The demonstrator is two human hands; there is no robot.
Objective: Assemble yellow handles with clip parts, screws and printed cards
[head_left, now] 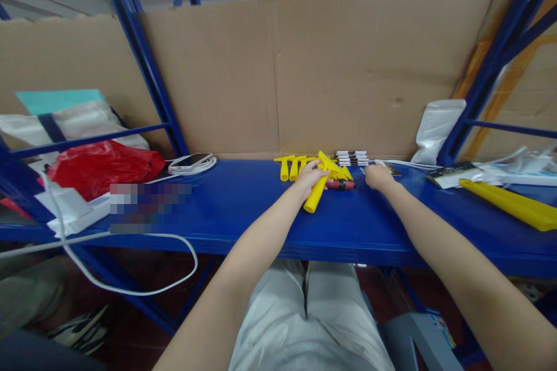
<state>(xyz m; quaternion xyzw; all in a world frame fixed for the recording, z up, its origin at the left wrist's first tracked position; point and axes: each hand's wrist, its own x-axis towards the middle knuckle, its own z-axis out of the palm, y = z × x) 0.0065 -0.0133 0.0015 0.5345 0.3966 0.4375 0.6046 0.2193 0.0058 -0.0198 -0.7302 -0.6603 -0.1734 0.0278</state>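
Note:
My left hand (310, 178) is closed around a yellow T-shaped tool (316, 194), whose thick round handle points toward me and whose wide head tilts up at the far end. Just beyond that hand several more yellow T-shaped tools (284, 169) lie on the blue shelf top. A dark red cylinder (340, 184) with a black band lies right of my left hand. My right hand (378, 176) is closed low over the shelf top, beside a small stack of white-and-black pieces (351, 157). What its fingers hold, if anything, is hidden.
A phone (195, 160) on coiled white cable and a red plastic bag (107, 168) are at left. At right lie a long yellow piece (509, 204), packaging (452, 175) and a white pouch (438, 130). A cardboard wall (339, 69) closes the back. A white cable (143, 293) hangs over the front edge.

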